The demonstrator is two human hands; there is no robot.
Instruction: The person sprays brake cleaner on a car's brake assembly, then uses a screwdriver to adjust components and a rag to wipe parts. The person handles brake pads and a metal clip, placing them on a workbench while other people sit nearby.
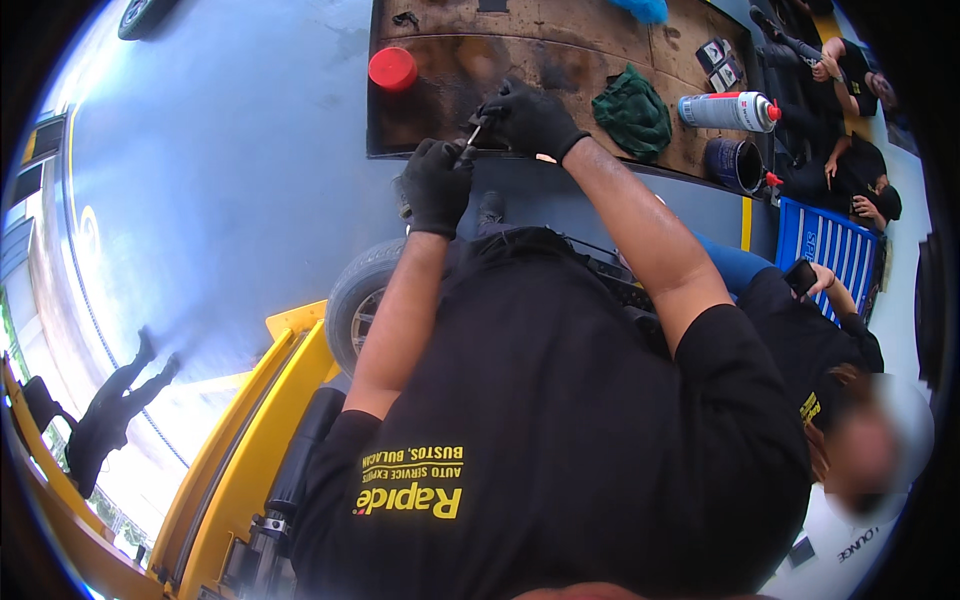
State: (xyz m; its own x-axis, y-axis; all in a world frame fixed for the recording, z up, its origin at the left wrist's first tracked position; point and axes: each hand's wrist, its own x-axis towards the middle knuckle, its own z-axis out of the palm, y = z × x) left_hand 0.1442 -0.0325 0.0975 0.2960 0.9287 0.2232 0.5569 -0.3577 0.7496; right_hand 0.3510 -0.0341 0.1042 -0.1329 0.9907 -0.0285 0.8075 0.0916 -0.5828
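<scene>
Clock directions read from the slim part (476,132) in hand, 12 toward the top of the view. Part: one, short and narrow, pale metallic shaft with a dark piece toward its upper end; exact kind too small to tell. Sits between the two black-gloved hands, over the near edge of a stained, cardboard-covered bench (580,20). Left hand (437,187) at 7 o'clock, fingers curled closed around the lower end. Right hand (535,122) at 3, fingertips drawn together at the upper end; firmness of that pinch cannot be told. Bench count: one red round lid or tub (393,69) at 10, one crumpled green cloth (632,115) at 3, one blue item (640,9) at 2, cut by the frame. Containers: one pale aerosol can (725,111), red-topped, at 3 beyond the cloth, contents hidden; one dark can (733,165) just beside it, inside too dark to read. Off the bench: one tyre (365,300) near, at 7; one blue cabinet (830,250) between 3 and 4.
</scene>
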